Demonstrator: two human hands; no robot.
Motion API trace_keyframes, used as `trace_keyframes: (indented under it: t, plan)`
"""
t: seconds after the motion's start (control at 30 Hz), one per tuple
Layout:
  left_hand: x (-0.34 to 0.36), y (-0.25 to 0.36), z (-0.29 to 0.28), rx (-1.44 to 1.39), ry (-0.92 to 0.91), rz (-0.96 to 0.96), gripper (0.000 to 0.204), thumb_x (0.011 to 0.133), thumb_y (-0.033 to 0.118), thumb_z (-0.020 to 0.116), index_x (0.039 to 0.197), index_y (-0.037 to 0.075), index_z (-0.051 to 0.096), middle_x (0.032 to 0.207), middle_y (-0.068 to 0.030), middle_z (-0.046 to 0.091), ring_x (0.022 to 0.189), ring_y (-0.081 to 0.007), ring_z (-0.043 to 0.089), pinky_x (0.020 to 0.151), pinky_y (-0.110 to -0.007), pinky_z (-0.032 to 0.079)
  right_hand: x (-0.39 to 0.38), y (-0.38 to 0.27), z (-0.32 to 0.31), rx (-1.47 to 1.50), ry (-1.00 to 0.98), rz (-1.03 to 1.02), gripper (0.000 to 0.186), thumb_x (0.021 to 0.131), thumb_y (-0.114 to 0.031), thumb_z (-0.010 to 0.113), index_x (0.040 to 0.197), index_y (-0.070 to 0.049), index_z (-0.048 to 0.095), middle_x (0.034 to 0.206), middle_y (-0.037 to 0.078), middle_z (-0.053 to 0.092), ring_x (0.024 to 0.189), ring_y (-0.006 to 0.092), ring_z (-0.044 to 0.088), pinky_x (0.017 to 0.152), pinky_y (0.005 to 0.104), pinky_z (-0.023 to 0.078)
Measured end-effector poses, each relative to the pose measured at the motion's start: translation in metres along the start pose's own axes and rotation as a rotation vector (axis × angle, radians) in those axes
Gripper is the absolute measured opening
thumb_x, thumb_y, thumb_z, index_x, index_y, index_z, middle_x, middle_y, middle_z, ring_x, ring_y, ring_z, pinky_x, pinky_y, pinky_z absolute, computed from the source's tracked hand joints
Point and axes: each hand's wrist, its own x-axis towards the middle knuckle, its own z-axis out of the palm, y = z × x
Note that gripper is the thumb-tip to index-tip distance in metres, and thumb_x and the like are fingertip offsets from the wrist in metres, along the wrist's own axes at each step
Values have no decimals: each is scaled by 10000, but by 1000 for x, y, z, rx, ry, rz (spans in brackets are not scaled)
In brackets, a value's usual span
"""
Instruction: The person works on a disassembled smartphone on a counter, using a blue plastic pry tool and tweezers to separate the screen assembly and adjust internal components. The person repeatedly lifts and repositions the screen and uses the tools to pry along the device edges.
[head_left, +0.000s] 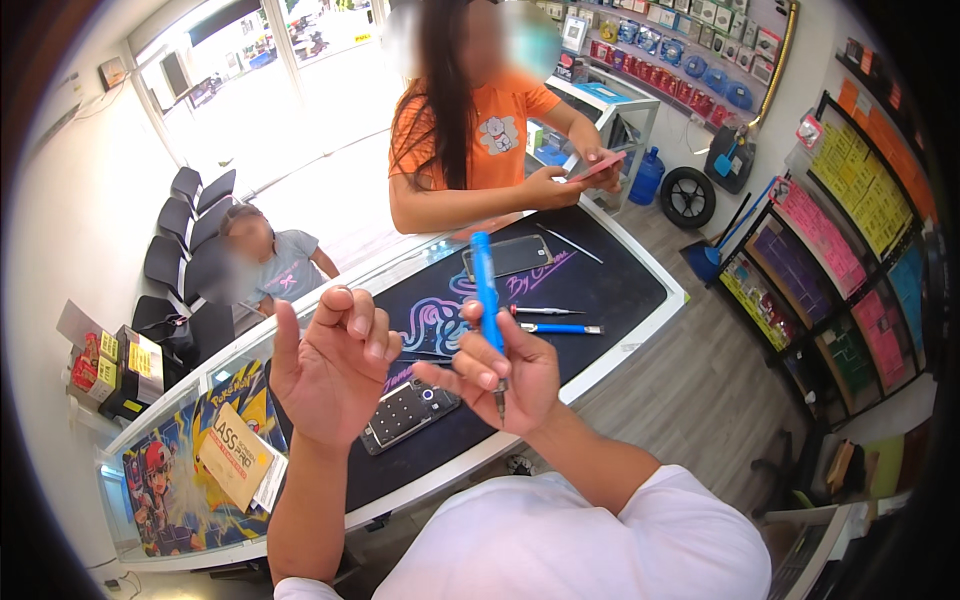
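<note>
My right hand [520, 385] is closed around a blue screwdriver [487, 295], held upright above the counter with its dark tip pointing down. Beside it my left hand [330, 370] is raised, palm showing, its fingers loosely bent and the thumb apart, with nothing in it. Under my hands lies a phone with its back off [410, 412], its inner parts exposed and partly hidden by my left hand. Farther back on the dark mat [620, 290] rests a phone-shaped panel or frame [512, 257].
Right of my hands lie a thin screwdriver [548, 310], a blue pen-like tool [562, 328] and a slim metal tool [570, 243]. Paper packets [235, 455] sit at the left. Across the counter, a person in orange [480, 150] holds a pink phone [597, 167]; another person [285, 262] is at its far left side.
</note>
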Motion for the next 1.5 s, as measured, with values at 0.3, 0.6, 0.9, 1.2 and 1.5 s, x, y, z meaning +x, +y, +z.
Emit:
trace_keyframes:
  t: [0.3, 0.6, 0.9, 1.2, 1.5]
  plan:
    - [-81, 23, -99, 1377, 424, -241, 291, 1132, 295, 679, 1168, 20, 767, 1031, -23, 736, 980, -103, 645, 940, -289, 514, -19, -11, -1, -1197, 214, 26, 334, 1130, -275, 716, 1366, -79, 584, 1262, 127, 780, 1203, 172, 695, 1122, 359, 489]
    - [-110, 23, -129, 1509, 453, -245, 293, 1127, 295, 678, 1153, 27, 794, 1039, -46, 756, 960, -120, 661, 889, -303, 530, -17, 58, -8, -1292, 226, 273, 467, 1076, -103, 764, 1495, -4, 582, 1248, 161, 770, 1180, 192, 721, 1049, 353, 588]
    - [-112, 21, -126, 1706, 286, -198, 304, 1097, 321, 692, 1135, 36, 791, 1060, -102, 740, 996, -251, 664, 896, -377, 530, -2, 96, -13, -1536, 162, 255, 338, 1099, -138, 752, 1378, -15, 607, 1207, 147, 788, 1112, 145, 721, 998, 303, 578]
    - [-113, 20, -132, 1685, 264, -209, 281, 1082, 309, 695, 1123, 45, 783, 1053, -128, 743, 1049, -319, 674, 949, -433, 532, 3, 111, -18, -1632, 143, 153, 287, 1091, -222, 772, 1246, -4, 667, 1072, 104, 807, 967, 157, 782, 864, 317, 616]
    - [-113, 21, -131, 1686, 248, -207, 281, 1078, 310, 695, 1124, 45, 775, 1052, -131, 742, 1064, -329, 675, 968, -437, 530, 3, 110, -8, -1769, 37, 188, 256, 1100, -164, 757, 1268, 10, 671, 1123, 103, 807, 999, 109, 733, 895, 270, 592]
